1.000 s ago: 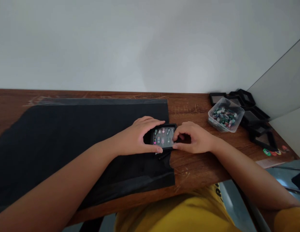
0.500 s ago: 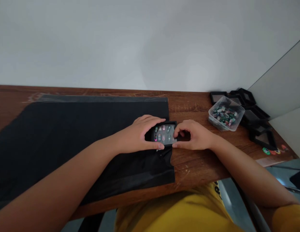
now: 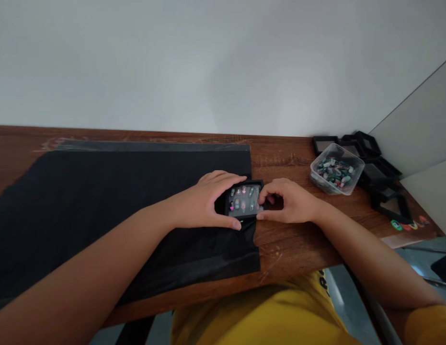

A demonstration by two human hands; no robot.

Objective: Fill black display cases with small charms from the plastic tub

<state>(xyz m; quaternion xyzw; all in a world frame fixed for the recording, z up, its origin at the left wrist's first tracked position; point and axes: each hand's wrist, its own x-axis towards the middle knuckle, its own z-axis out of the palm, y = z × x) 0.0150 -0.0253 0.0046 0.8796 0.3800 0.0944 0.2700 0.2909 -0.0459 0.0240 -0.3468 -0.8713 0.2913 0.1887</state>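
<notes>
A small black-framed box [image 3: 246,200] with rows of small shiny decorated pieces under or on a clear surface lies at the right edge of the black mat [image 3: 100,191]. Around its left side curves my left hand [image 3: 204,201], fingers at the far edge and thumb by the near edge. At the box's right end is my right hand [image 3: 289,201], its index finger bent onto the corner and its thumb against the near right corner. Whether a small piece sits under the right fingertips is hidden.
To the right on the wooden table [image 3: 280,158] stands a clear plastic tub [image 3: 337,168] full of small coloured pieces. Several black frames [image 3: 379,170] lie behind and beside it. Colourful stickers [image 3: 409,224] are near the right edge. A pale wall rises behind.
My left thumb has slid slightly down and away from the box's near edge. My right hand has barely moved and stays at the box's right end.
</notes>
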